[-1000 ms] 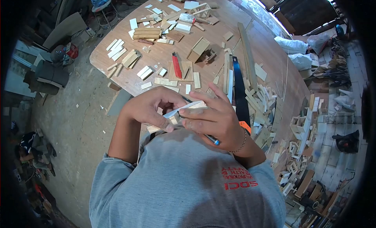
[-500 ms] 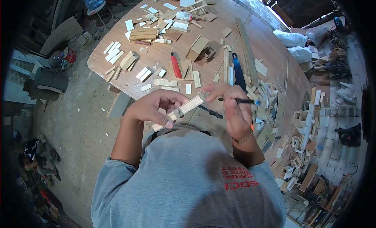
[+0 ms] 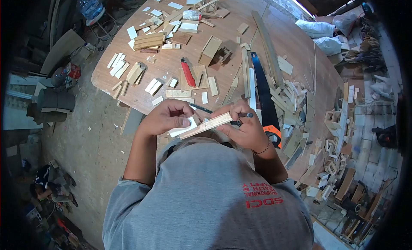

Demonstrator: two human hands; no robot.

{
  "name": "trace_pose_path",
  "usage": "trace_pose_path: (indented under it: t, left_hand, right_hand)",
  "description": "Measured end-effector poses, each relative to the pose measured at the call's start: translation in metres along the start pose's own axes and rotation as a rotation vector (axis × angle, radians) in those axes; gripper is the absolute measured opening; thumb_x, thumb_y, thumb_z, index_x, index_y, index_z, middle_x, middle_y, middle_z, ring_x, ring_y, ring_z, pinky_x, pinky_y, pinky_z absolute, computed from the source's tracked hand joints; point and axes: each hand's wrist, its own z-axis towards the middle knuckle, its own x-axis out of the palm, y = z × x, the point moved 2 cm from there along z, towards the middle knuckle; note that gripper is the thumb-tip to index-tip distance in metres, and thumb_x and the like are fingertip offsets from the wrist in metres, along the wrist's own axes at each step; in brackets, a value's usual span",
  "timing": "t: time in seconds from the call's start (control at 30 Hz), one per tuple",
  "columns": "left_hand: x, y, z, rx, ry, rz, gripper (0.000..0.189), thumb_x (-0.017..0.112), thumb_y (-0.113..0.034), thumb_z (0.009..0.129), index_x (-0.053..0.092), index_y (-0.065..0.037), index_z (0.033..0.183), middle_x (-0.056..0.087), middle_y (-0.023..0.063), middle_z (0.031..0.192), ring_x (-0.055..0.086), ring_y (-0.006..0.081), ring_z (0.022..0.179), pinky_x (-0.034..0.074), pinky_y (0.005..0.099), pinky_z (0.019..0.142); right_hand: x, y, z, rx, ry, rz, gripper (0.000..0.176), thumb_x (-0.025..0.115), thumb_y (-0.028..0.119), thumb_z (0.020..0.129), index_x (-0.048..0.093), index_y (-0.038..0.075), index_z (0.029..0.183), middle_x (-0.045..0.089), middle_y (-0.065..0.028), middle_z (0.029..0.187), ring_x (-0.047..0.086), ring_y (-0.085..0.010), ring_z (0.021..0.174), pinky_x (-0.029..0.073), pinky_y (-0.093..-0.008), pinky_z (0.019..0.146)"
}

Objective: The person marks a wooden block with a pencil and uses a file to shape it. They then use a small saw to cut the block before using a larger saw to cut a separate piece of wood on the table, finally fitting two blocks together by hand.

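Note:
My left hand (image 3: 169, 117) is closed on a small white-faced block (image 3: 183, 129), its thumb pressed on the top. My right hand (image 3: 244, 127) grips a narrow wooden strip (image 3: 207, 125) near its right end, and a dark pen (image 3: 245, 115) is also tucked between those fingers. The strip slants across in front of the white-faced block, its lower left end close to it. Both pieces are held above the shirt front, at the near table edge.
On the table (image 3: 163, 63) are a red cutter (image 3: 187, 73) on a wooden square, a small wooden box (image 3: 210, 50), scattered offcuts and a handsaw (image 3: 267, 95) with an orange handle. Another person (image 3: 51, 185) is on the floor at lower left.
The wooden strip now lies in my right hand, and a white-faced block shows in my left. My right hand has moved down and left, with the pen turned. The view has shifted slightly.

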Motion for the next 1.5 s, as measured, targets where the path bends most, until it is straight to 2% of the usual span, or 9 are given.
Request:
trace_pose_path:
  t: [0.4,0.6,0.83,1.03,1.17,1.23,1.3,1.37,1.5]
  left_hand:
    - [-0.022,0.007,0.042,-0.096,-0.337,-0.129,0.017,0.061,-0.021,0.087,0.054,-0.006,0.092,0.065,0.0105,0.083,0.063,0.0158,0.068,0.052,0.026,0.059]
    - [-0.022,-0.003,0.073,-0.091,-0.297,0.066,0.015,0.062,-0.017,0.089,0.056,-0.004,0.094,0.061,0.0019,0.082,0.058,0.0091,0.075,0.046,0.0237,0.069]
    - [-0.049,0.033,0.122,-0.064,-0.339,0.235,0.018,0.066,-0.009,0.084,0.056,-0.003,0.097,0.061,0.0027,0.086,0.056,0.0089,0.081,0.044,0.0232,0.073]
    - [-0.054,0.055,0.161,-0.071,-0.304,0.329,0.024,0.068,-0.009,0.083,0.056,-0.001,0.103,0.061,0.0034,0.088,0.056,0.01,0.083,0.045,0.0255,0.074]
    - [-0.054,0.055,0.179,0.202,-0.378,0.793,0.039,0.07,-0.022,0.084,0.058,0.0,0.114,0.065,0.0059,0.094,0.058,0.0159,0.093,0.045,0.0294,0.084]
    - [-0.047,0.045,0.182,-0.193,-0.14,0.394,0.039,0.065,-0.032,0.088,0.06,0.0,0.11,0.065,0.0062,0.094,0.059,0.0157,0.093,0.045,0.0276,0.085]
    - [-0.049,0.045,0.179,-0.259,-0.028,0.242,0.038,0.061,-0.035,0.091,0.062,-0.001,0.107,0.066,0.0068,0.093,0.06,0.0152,0.088,0.047,0.0279,0.081]
    - [-0.038,0.036,0.164,-0.525,0.326,0.132,0.039,0.057,-0.035,0.093,0.059,0.001,0.108,0.065,0.0062,0.091,0.061,0.0125,0.08,0.049,0.0267,0.073]
    - [-0.028,0.041,0.139,-0.528,0.375,0.041,0.035,0.055,-0.03,0.093,0.058,0.001,0.109,0.065,0.0067,0.087,0.062,0.0127,0.072,0.05,0.0257,0.065]
  right_hand:
    - [-0.02,-0.024,-0.015,0.013,-0.15,0.072,0.037,0.064,-0.007,0.08,0.03,0.008,0.085,0.064,-0.0187,0.104,0.061,-0.0183,0.099,0.046,-0.0287,0.084]
    - [-0.027,-0.037,-0.013,0.077,-0.211,0.228,0.038,0.061,-0.009,0.081,0.028,0.008,0.087,0.062,-0.0208,0.106,0.06,-0.02,0.1,0.047,-0.0294,0.085]
    - [-0.027,-0.071,-0.014,0.209,-0.384,0.623,0.042,0.063,-0.009,0.079,0.027,0.01,0.091,0.057,-0.0161,0.104,0.056,-0.0163,0.097,0.047,-0.0286,0.086]
    - [-0.029,-0.089,-0.016,0.276,-0.41,0.539,0.044,0.064,-0.009,0.079,0.027,0.011,0.093,0.056,-0.0146,0.105,0.056,-0.0149,0.1,0.047,-0.0277,0.088]
    - [-0.032,-0.101,-0.017,0.251,-0.431,0.564,0.043,0.062,-0.01,0.079,0.027,0.011,0.093,0.056,-0.0144,0.105,0.056,-0.0153,0.1,0.047,-0.0281,0.088]
    - [-0.036,-0.106,-0.018,0.289,-0.438,0.535,0.044,0.061,-0.012,0.078,0.027,0.011,0.093,0.057,-0.0162,0.105,0.06,-0.0194,0.102,0.049,-0.0288,0.088]
    - [-0.04,-0.112,-0.018,0.29,-0.441,0.513,0.043,0.06,-0.013,0.078,0.027,0.011,0.093,0.057,-0.0164,0.105,0.059,-0.0192,0.102,0.049,-0.0287,0.088]
    - [-0.041,-0.123,-0.017,0.29,-0.437,0.492,0.043,0.058,-0.014,0.078,0.027,0.011,0.094,0.056,-0.0166,0.106,0.058,-0.0191,0.103,0.049,-0.0285,0.088]
    - [-0.039,-0.15,-0.017,0.314,-0.438,0.206,0.037,0.059,-0.011,0.078,0.031,0.008,0.094,0.056,-0.015,0.108,0.055,-0.0181,0.105,0.046,-0.0316,0.092]
